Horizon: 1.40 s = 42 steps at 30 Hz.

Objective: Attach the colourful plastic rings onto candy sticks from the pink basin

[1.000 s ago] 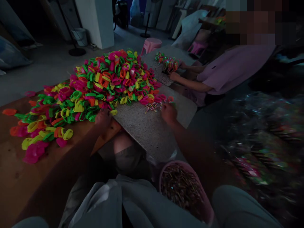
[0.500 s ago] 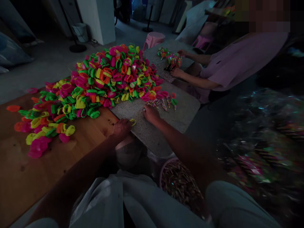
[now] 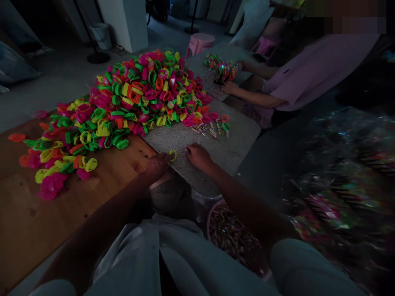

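Observation:
My left hand (image 3: 157,165) pinches a small yellow plastic ring (image 3: 173,155) at the near edge of the grey speckled slab (image 3: 228,150). Close to the ring's right, my right hand (image 3: 199,156) rests on the slab with fingers curled; something thin may be in it, I cannot tell. A big heap of pink, green, yellow and orange rings (image 3: 135,98) covers the wooden table (image 3: 46,222) and the slab's far part. A few small sticks with coloured tops (image 3: 211,128) lie beyond my right hand.
A pink tub of thin sticks (image 3: 231,238) stands between my knees. A person in a pale purple shirt (image 3: 308,74) works at a second slab on the right with a bunch of coloured pieces (image 3: 225,72). Plastic bags of goods (image 3: 339,189) fill the right side.
My left hand drew a yellow ring out of the heap toward the slab's near edge. My right hand pulled back from the small sticks and came in beside the ring.

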Tool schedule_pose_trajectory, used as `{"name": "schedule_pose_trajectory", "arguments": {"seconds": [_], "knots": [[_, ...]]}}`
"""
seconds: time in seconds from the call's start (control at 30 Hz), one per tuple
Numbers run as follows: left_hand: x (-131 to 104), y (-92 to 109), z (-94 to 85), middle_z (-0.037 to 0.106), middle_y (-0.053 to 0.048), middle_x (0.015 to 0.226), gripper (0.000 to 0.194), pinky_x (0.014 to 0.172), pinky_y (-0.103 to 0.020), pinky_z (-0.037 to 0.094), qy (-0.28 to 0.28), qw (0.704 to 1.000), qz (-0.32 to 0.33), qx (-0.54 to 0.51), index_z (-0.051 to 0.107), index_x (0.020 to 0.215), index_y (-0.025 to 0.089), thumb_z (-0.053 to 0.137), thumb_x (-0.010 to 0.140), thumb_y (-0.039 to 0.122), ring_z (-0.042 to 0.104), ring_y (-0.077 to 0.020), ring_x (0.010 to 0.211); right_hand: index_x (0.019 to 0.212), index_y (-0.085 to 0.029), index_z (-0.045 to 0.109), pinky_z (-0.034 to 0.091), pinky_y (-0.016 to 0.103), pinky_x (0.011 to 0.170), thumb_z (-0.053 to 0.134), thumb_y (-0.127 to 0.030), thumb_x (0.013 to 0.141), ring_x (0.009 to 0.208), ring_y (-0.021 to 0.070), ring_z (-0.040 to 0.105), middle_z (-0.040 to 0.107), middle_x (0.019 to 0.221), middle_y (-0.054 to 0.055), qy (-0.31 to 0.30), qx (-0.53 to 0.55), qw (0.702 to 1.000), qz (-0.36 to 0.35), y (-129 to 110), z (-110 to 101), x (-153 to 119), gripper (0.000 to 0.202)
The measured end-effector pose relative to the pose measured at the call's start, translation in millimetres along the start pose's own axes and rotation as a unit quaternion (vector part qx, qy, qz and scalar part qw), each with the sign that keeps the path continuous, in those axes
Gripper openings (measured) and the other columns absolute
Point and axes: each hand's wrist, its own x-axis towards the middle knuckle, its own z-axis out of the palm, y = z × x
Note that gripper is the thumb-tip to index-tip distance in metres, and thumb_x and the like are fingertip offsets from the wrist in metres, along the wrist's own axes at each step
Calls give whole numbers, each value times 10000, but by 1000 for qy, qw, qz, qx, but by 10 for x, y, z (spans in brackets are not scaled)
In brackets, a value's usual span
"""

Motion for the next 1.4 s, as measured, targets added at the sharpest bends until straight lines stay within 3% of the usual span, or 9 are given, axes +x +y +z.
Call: {"name": "schedule_pose_trajectory", "arguments": {"seconds": [0.13, 0.27, 0.47, 0.57, 0.67, 0.77, 0.9, 1.1, 1.4], "knots": [[5, -45, -49, 684, -101, 1340, 493, 964, -337, 551, -19, 1000, 6, -19, 517, 1542, 251, 499, 1050, 254, 691, -234, 1154, 1100, -138, 748, 462, 335, 938, 545, -174, 1023, 1057, 257, 646, 704, 1105, 157, -2, 17, 1000, 16, -31, -3, -68, 220], [86, -111, -116, 602, -123, 1459, 630, 1047, -341, 536, 4, 999, 12, -30, 442, 1599, 239, 518, 980, 149, 646, -230, 1264, 1064, -148, 753, 472, 339, 920, 564, -185, 1011, 1029, 258, 646, 708, 1067, 146, 10, 26, 999, 23, -33, 14, -95, 200], [291, -179, -173, 435, -128, 1643, 546, 1080, -424, 524, -26, 994, 104, 33, 590, 1486, 287, 533, 967, 129, 578, -290, 1347, 1026, -165, 764, 476, 340, 901, 563, -208, 1033, 995, 250, 647, 720, 1026, 138, 34, 39, 999, 15, -34, 41, -136, 206], [330, -187, -147, 443, -132, 1644, 401, 1091, -466, 514, -32, 991, 119, 58, 679, 1356, 261, 558, 987, 162, 575, -310, 1327, 1038, -167, 763, 476, 331, 902, 567, -217, 1038, 1005, 238, 649, 723, 1036, 123, 33, 70, 997, 15, -34, 61, -165, 203], [258, -164, -63, 505, -129, 1590, 261, 1077, -461, 524, -31, 994, 98, 35, 727, 1227, 238, 573, 1017, 230, 589, -298, 1302, 1057, -174, 753, 481, 323, 909, 600, -226, 1025, 1005, 222, 655, 724, 1039, 99, 36, 132, 991, 2, -48, 91, -206, 164], [114, -106, 54, 558, -129, 1508, 238, 1059, -406, 541, -15, 996, 69, -47, 716, 1215, 223, 559, 1041, 263, 633, -238, 1249, 1072, -176, 746, 484, 321, 928, 615, -235, 1024, 1019, 213, 661, 730, 1054, 90, 36, 196, 980, -27, -87, 111, -252, 151], [-43, -26, 202, 660, -123, 1296, 220, 1050, -370, 550, 52, 985, 50, -154, 702, 1208, 202, 597, 1020, 244, 651, -208, 1198, 1080, -174, 750, 487, 326, 952, 626, -229, 1020, 1038, 209, 666, 742, 1077, 92, 23, 244, 968, -52, -146, 121, -291, 148], [-91, -30, 374, 703, -92, 1069, 125, 941, -351, 561, 156, 965, 24, -212, 722, 1068, 187, 702, 951, 226, 659, -218, 1053, 1071, -191, 762, 486, 334, 951, 645, -218, 1002, 1024, 211, 666, 753, 1055, 80, 8, 265, 961, -76, -139, 147, -292, 139], [-151, -60, 423, 713, -43, 943, 181, 781, -277, 504, 127, 945, -107, -283, 746, 988, 173, 778, 855, 291, 626, -161, 847, 1077, -203, 758, 495, 340, 954, 643, -214, 989, 1031, 216, 676, 761, 1084, 78, 15, 279, 958, -70, -126, 146, -309, 145]]}}
